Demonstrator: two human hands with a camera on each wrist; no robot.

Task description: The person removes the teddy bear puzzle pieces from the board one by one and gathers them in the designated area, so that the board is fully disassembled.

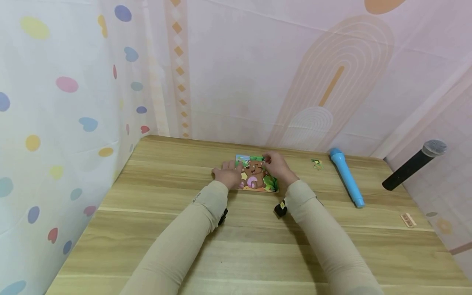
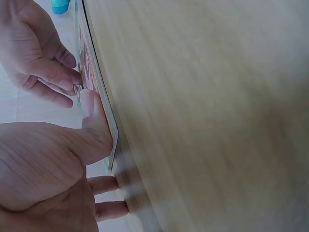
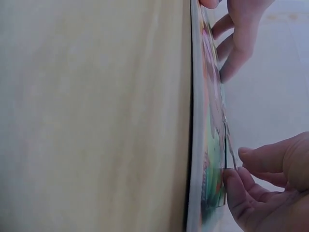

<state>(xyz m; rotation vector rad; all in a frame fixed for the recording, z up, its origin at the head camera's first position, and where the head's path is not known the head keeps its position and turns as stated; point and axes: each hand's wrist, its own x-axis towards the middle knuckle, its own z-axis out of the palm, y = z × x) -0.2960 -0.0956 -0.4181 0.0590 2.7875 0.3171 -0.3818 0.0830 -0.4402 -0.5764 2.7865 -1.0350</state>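
Observation:
A flat picture puzzle [image 1: 271, 185] with a smiling brown bear lies on the wooden table. At its left side is my left hand [image 1: 229, 177]. In the left wrist view the thumb [image 2: 94, 118] presses on the board near its corner, while two fingers reach straight past the edge to the table. My right hand [image 1: 278, 167] is over the upper right part of the picture. Between thumb and fingertips it pinches a thin puzzle piece [image 3: 230, 140], which stands tilted up from the board in the right wrist view. The picture on that piece is hidden.
Right of the puzzle lies a small green-and-yellow piece [image 1: 317, 164]. Beyond it are a blue toy microphone [image 1: 347, 178] and a black microphone [image 1: 409, 168]. A small brown tile [image 1: 408, 220] lies near the table's right edge. Patterned curtains [image 1: 236, 82] hang behind.

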